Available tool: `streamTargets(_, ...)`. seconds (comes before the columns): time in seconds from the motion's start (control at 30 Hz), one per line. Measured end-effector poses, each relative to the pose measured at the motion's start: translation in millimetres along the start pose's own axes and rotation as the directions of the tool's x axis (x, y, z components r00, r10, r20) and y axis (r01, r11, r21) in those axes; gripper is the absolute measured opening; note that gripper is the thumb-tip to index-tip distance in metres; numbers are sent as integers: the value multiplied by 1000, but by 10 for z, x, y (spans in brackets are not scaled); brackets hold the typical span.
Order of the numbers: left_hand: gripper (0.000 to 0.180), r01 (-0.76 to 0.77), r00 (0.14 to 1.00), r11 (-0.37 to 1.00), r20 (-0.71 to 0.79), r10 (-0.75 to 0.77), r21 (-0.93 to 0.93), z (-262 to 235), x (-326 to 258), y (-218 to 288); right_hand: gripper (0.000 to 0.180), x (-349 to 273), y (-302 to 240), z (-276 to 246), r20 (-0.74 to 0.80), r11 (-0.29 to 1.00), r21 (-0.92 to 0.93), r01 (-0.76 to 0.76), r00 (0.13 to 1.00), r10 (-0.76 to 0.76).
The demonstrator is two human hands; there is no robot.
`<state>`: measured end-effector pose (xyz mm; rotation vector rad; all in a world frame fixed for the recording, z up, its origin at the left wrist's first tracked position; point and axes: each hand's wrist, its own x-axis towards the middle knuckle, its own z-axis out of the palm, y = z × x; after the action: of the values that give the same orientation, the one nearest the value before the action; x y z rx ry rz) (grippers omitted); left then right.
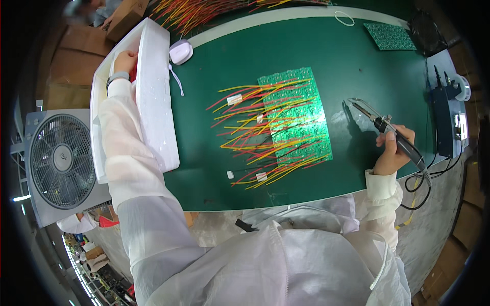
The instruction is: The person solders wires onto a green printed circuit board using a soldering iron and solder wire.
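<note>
"Soldering iron [380, 124], right side of the frame: who has it?"

"I do. My right grip [395, 147] is wrapped around its dark handle, thumb along the side. The metal tip points toward the upper left, apart from the circuit board panel [312, 104], and a shadow falls on the green desk [214, 56] beneath. A black cable [426, 196] loops below my hand."

"And your left grip?"

"My left grip [125, 62] is down inside the long white box [159, 120] in the upper left of the frame. Something red [133, 74] shows just beside it. My fingers are mostly hidden there, so I cannot tell whether they are closed on anything. A grey band [118, 76] sits on that wrist."

"What is on the panel?"

"The panel lies flat at the centre of the frame. Rows of red, yellow and black wires cross it, their loose ends spreading leftward over the desk. Several small white pieces lie among or beside them, one [230, 174] near the lower ends."

"Anything else around?"

"A second green panel [390, 36] lies at the upper right, with a white ring [344, 19] to its left. A dark blue unit [445, 122] stands at the right edge. A pale case [181, 52] with a strap is just beside my box, and a grey fan [62, 157] stands at the far left."
</note>
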<state>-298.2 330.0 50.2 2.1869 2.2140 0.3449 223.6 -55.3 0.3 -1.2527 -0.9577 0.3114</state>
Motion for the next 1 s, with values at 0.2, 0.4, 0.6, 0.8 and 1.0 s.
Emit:
streamTargets(0.2, 24, 19, 998, 997, -50, -23, -74, -22, -2, -55, 17, 146, -5, 160, -80, 1000, -11, -8, 997, 8)
streamTargets(0.4, 25, -51, 990, 998, -130, 47, -33, 2, -47, -13, 12, 571, -57, 596, -102, 968, 249, 18, 995, 8)
streamTargets(0.6, 29, -9, 992, 995, -126, -3, -97, -26, -68, 29, 14, 658, 205, 743, -85, 988, 153, 14, 996, -1)
streamTargets(0.8, 25, -57, 978, 990, -209, 28, -132, -3, 33, -49, 17, 663, 240, 739, -56, 991, 132, 17, 998, -9)
streamTargets(1.0, 20, -81, 950, 985, -310, 31, -151, 43, 54, -3, 17, 722, 250, 720, -87, 990, 141, -3, 996, 16)
